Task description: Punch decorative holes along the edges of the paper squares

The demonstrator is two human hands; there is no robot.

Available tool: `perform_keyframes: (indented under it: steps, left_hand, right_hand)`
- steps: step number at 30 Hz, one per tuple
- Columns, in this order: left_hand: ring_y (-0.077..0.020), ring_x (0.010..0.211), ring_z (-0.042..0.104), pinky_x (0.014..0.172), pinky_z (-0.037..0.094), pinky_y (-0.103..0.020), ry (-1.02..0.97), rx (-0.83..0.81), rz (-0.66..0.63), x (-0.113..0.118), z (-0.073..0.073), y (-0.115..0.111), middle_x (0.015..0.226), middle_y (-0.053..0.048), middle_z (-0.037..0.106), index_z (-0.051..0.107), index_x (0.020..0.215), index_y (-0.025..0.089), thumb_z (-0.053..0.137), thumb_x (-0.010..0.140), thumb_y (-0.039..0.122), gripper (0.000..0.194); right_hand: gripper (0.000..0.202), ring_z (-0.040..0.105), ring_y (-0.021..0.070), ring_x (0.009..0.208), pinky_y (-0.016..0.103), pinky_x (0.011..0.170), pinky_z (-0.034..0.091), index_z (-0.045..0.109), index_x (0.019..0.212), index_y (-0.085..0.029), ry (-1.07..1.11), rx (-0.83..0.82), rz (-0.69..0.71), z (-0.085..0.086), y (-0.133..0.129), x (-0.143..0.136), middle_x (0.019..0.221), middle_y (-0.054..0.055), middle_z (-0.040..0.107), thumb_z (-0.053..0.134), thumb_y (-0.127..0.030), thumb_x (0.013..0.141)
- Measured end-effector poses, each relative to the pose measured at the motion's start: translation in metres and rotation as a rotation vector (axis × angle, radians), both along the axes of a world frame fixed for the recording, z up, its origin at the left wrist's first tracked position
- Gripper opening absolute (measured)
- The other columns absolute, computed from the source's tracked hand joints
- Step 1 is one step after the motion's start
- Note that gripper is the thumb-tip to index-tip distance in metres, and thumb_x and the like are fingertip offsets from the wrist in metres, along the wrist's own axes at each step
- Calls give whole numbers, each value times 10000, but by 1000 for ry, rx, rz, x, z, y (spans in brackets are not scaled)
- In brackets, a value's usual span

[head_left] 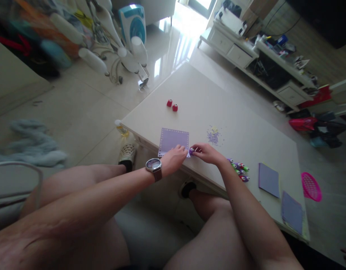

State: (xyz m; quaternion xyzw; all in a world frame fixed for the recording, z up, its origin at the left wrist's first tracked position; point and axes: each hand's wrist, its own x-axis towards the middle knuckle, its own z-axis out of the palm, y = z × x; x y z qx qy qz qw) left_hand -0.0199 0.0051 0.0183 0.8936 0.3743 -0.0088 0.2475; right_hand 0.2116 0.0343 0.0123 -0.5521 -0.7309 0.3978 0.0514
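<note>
A purple sheet (174, 139) with small holes along its edges lies at the near edge of the white table. My left hand (176, 156), below a wristwatch, lies flat on the sheet's lower right part. At the sheet's lower right corner, my right hand (204, 152) is closed on a small purple punch (191, 150) with a white top. Two red punches (172, 105) stand farther back. Purple and yellow paper bits (214, 135) are scattered to the right of the sheet. Several coloured punches (240, 171) are grouped beside my right forearm.
Two stacks of purple sheets (269, 180) (292, 212) lie at the table's right end, near a pink basket (311, 186). A bottle (122, 129) stands by the left corner. A white cabinet (237, 55) is beyond the table.
</note>
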Motion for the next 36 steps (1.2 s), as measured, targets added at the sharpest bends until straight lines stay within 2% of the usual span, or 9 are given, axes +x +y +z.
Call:
perform_keyframes:
  steps: [6,13,16,19,31,36]
  left_hand:
    - [-290,1163,585,922,571,-401,-8,19,-5,-1,-1,-1,1230,-169,641,623,1214,101,388,1026,25,311]
    - [-291,1161,578,941,562,-414,-15,27,-32,-2,-2,-3,1226,-170,644,624,1236,119,429,1019,41,302]
    - [-303,1163,574,947,564,-440,-7,30,-41,-2,-1,-3,1253,-188,632,629,1239,104,419,1013,36,316]
    - [-307,1176,570,953,564,-444,0,35,-49,-2,-2,-2,1262,-196,628,633,1246,93,424,1003,27,327]
    - [-303,1220,567,986,554,-428,13,34,-71,-4,0,-2,1312,-183,626,605,1334,93,425,1007,28,379]
    - [-289,1177,589,978,551,-429,-25,51,-31,-3,-1,-3,1292,-172,629,493,1451,109,393,1011,22,460]
  right_hand:
    - [87,715,181,813,300,787,574,762,947,-199,35,8,-18,-2,-2,-5,884,36,769,735,-195,864]
    - [142,709,168,824,293,803,575,732,939,-200,67,34,-19,-4,-1,-5,933,28,740,758,-149,808]
    - [134,711,177,816,294,774,572,738,965,-194,79,8,-37,-3,-1,-3,928,38,744,780,-250,851]
    - [159,704,181,798,295,746,558,751,959,-192,69,-11,-51,-2,-1,-3,892,43,756,723,-347,937]
    - [122,705,186,832,300,796,542,763,935,-210,28,15,-46,-2,1,-9,909,34,784,718,-322,952]
    - [80,722,185,842,302,816,551,756,934,-209,34,21,-53,-4,3,-11,923,35,794,712,-275,944]
